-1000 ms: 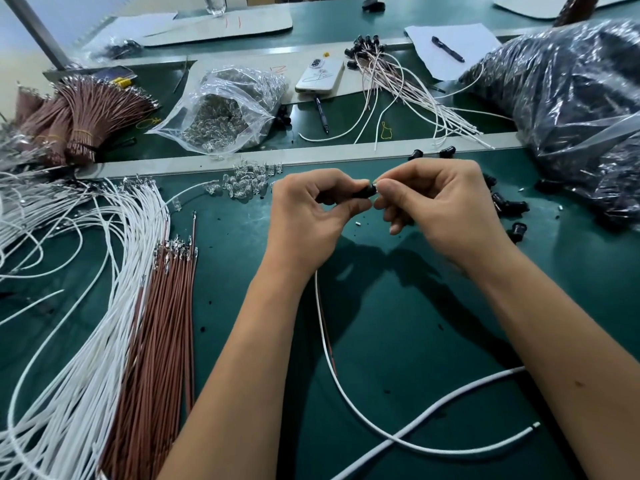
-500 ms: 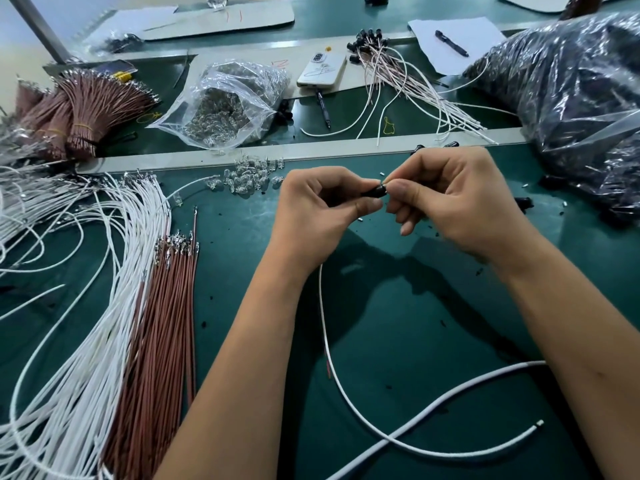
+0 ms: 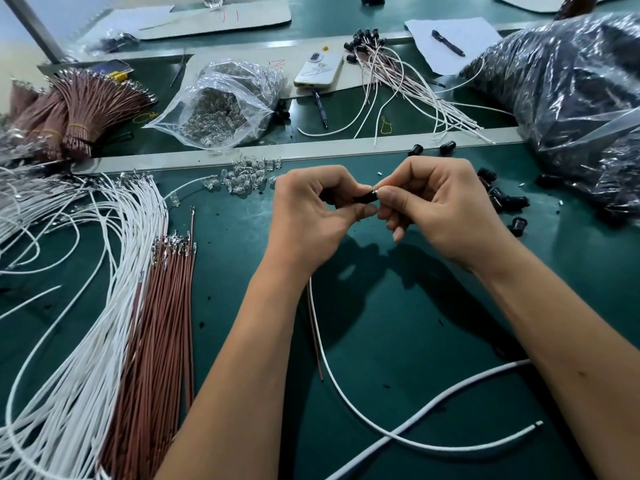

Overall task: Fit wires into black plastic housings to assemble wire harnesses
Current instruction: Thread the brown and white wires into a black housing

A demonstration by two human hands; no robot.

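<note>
A small black housing (image 3: 364, 197) sits between both hands over the green mat. My left hand (image 3: 310, 216) grips its left end with curled fingers. My right hand (image 3: 440, 209) pinches its right end, where a small clear or silver tip shows. A white wire (image 3: 346, 393) and a brown wire (image 3: 314, 334) hang down from under my left hand and trail across the mat. Loose black housings (image 3: 502, 199) lie just right of my right hand.
Fanned white wires (image 3: 86, 306) and brown wires (image 3: 156, 323) cover the left side. Clear LEDs (image 3: 247, 174) lie near the divider strip, with a clear bag (image 3: 225, 102) behind. Finished harnesses (image 3: 408, 88), a phone (image 3: 318, 69) and a large plastic bag (image 3: 571, 98) lie beyond.
Both hands have stayed together on the housing, with the fingers shifting slightly. The trailing white and brown wires moved a little on the mat.
</note>
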